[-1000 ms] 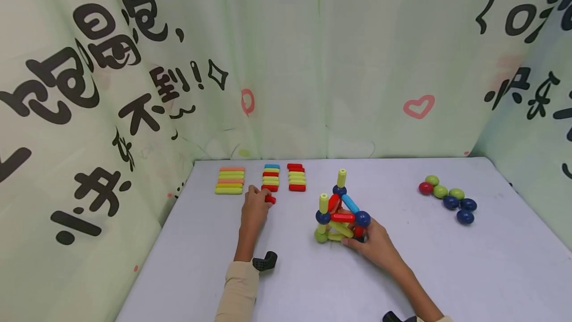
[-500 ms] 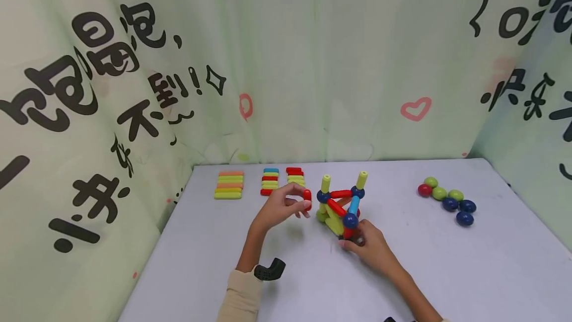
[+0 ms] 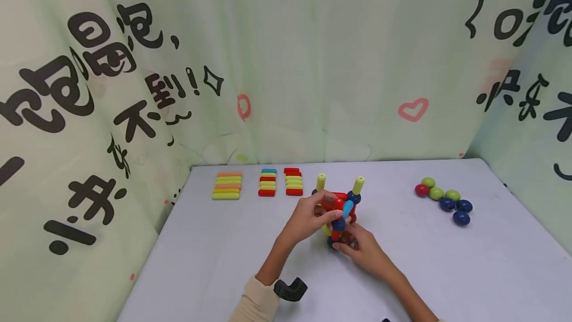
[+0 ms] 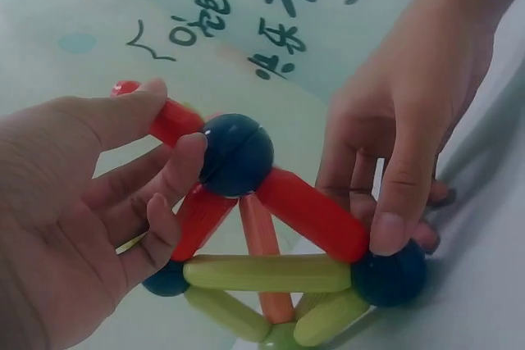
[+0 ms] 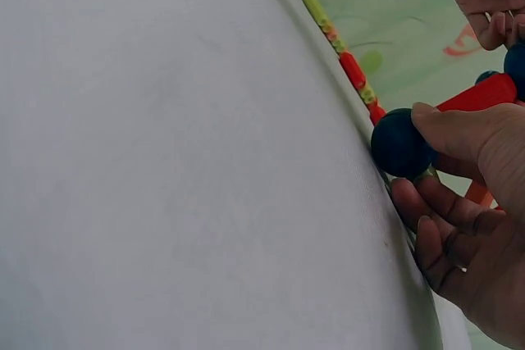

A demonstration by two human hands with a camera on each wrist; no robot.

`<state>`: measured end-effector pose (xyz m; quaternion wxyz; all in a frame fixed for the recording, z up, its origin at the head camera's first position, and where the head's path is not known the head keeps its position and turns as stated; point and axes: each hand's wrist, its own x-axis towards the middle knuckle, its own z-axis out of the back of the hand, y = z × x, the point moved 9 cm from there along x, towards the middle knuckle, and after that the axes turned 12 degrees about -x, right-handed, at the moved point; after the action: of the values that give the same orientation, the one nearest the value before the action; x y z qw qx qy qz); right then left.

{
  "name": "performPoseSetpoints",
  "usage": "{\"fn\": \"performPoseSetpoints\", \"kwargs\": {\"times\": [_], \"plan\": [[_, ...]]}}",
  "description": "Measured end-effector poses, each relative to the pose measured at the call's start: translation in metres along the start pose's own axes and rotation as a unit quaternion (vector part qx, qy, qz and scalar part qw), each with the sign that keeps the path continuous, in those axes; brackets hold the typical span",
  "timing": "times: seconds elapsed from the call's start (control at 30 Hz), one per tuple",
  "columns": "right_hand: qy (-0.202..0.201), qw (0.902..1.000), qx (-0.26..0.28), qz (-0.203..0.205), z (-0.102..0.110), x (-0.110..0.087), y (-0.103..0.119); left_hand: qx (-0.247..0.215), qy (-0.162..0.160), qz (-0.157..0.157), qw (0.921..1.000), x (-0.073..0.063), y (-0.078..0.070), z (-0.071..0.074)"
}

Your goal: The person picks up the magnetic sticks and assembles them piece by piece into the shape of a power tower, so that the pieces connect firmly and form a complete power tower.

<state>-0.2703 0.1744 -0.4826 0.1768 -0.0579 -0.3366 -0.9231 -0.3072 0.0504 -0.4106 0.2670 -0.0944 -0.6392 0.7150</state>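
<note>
A rod-and-ball toy frame (image 3: pixel 335 237) of blue and green balls joined by coloured rods is between my hands, with two yellow-green rods upright on its far top. My left hand (image 3: pixel 308 217) pinches a short red rod (image 4: pixel 179 125) between thumb and fingers, its end at an upper blue ball (image 4: pixel 238 155). A light blue rod (image 3: pixel 347 208) runs from that ball in the head view. Lower down, my right hand (image 3: pixel 368 252) grips the frame at a bottom blue ball (image 5: pixel 400 143), thumb on it. The left hand covers part of the frame in the head view.
Rows of rods lie at the back left: an orange and yellow-green stack (image 3: pixel 226 186), a mixed stack (image 3: pixel 267 183) and a red and yellow-green stack (image 3: pixel 293 182). Loose balls (image 3: pixel 447 204) in green, red and blue sit at right on the white table (image 3: pixel 201 272). Curtains stand behind.
My left hand picked the red rod up beside the middle row and carried it right to the frame. The right hand turned the frame and drew it slightly left and nearer.
</note>
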Motion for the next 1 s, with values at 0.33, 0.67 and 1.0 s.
{"fn": "performPoseSetpoints", "kwargs": {"times": [0.33, 0.67, 1.0], "plan": [[0.049, 0.9984, 0.017, -0.020, 0.000, 0.001, -0.006, 0.025, 0.030, -0.003, 0.9992, -0.002, -0.001, -0.002], [-0.033, 0.9959, -0.038, -0.076, 0.065, -0.004, -0.047, 0.009, 0.051, 0.004, 0.9986, 0.001, 0.001, -0.003], [-0.211, 0.9009, -0.203, -0.321, 0.177, -0.056, -0.139, 0.012, -0.172, -0.068, 0.9828, -0.004, -0.006, 0.048]]}}
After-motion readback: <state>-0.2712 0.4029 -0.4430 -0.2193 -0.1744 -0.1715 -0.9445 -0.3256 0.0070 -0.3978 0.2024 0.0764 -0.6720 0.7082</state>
